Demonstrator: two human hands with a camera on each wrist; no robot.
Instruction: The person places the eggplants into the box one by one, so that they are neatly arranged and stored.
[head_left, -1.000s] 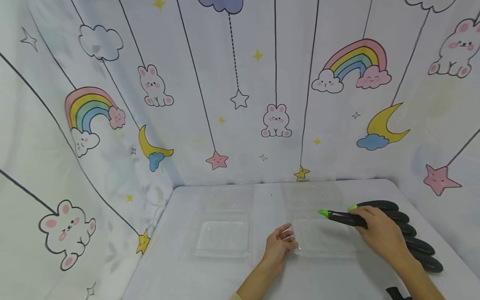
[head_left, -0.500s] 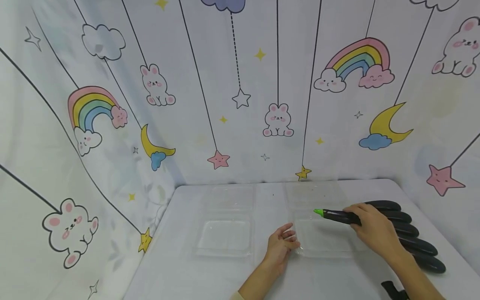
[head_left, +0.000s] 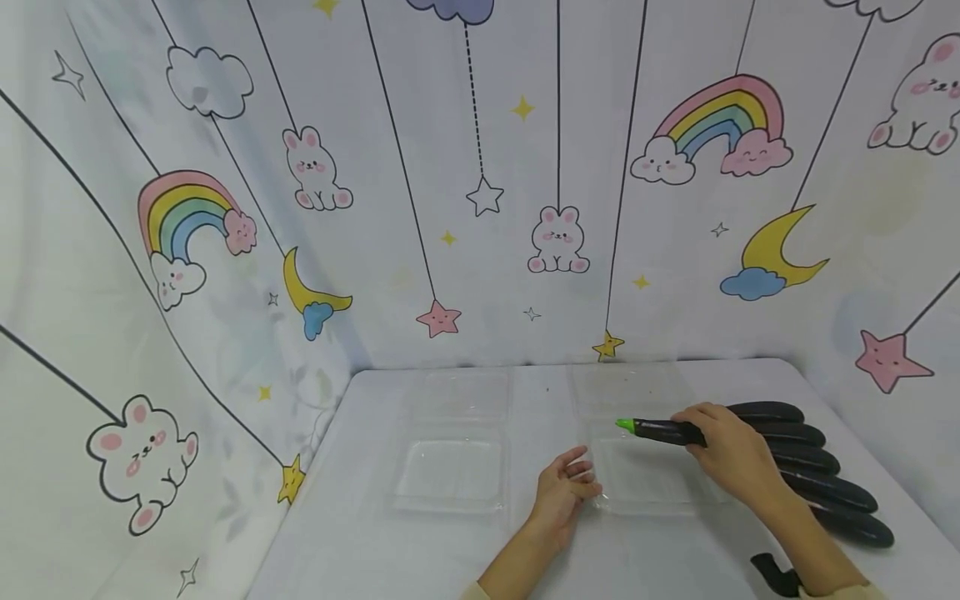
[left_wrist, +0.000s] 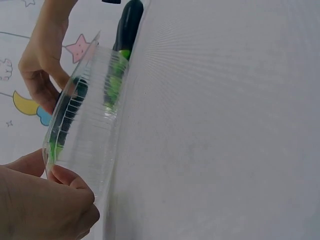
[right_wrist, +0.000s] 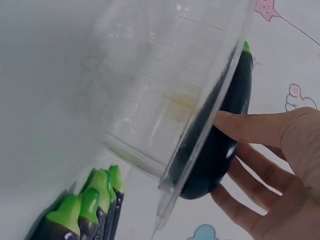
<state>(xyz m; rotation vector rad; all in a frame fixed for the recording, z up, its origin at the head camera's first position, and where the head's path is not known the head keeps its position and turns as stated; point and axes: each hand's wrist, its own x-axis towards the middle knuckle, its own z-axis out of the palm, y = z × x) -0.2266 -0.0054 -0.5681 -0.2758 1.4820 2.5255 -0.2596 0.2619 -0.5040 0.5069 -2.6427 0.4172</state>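
Eggplant (head_left: 660,431) in right hand (head_left: 729,446), blunt end invisible in head view

Can read no word, label, brand, number or sign in any of the three views: not on the backdrop (head_left: 502,150) (patterned, yet wordless wherever visible), not on the clear containers (head_left: 651,485), not on the dark eggplants (head_left: 831,490), not on the white table (head_left: 405,558)

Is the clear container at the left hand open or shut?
Open: in the head view, the container has its lid spread back behind it, not over its top.
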